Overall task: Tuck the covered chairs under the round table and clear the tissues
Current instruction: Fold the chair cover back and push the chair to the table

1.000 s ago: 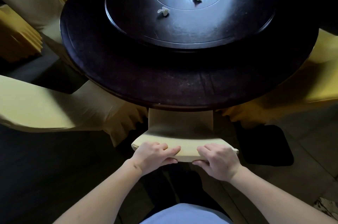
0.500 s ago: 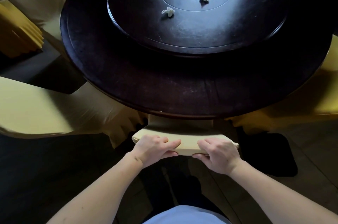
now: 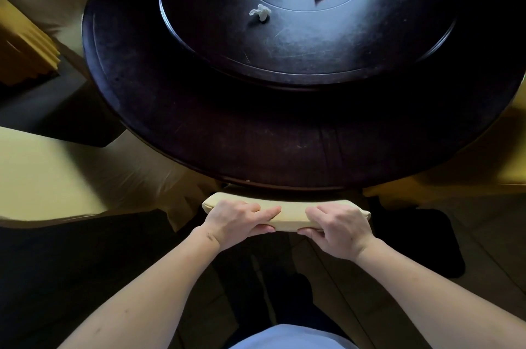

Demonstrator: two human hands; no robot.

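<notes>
A: Gripping the chair (image 3: 290, 213) by the top of its back, head view: left hand (image 3: 237, 220) and right hand (image 3: 338, 223) both wrapped over the cream cover, fingers on top, thumbs under the near edge. Neither hand is loose.

B: Where's the chair against the table (image 3: 199, 132)?

A: Back rail just beside the near rim, the seat hidden under the top (so nearly tucked, I'd judge). Three tissues (image 3: 260, 12) sit on the turntable (image 3: 284, 58), well apart from the hands, untouched.

B: How to finish the push well?

A: Keep both hands evenly spaced so the chair goes in straight, not skewed. Push low and level; the cover looks slippery over the frame, so squeeze the rail, not just cloth. Stop before the back knocks the rim.

B: Neighbours?

A: Left chair (image 3: 57, 177) stands out from the table, its seat showing; right chair (image 3: 469, 172) is partly under. Only one view to go on.
</notes>
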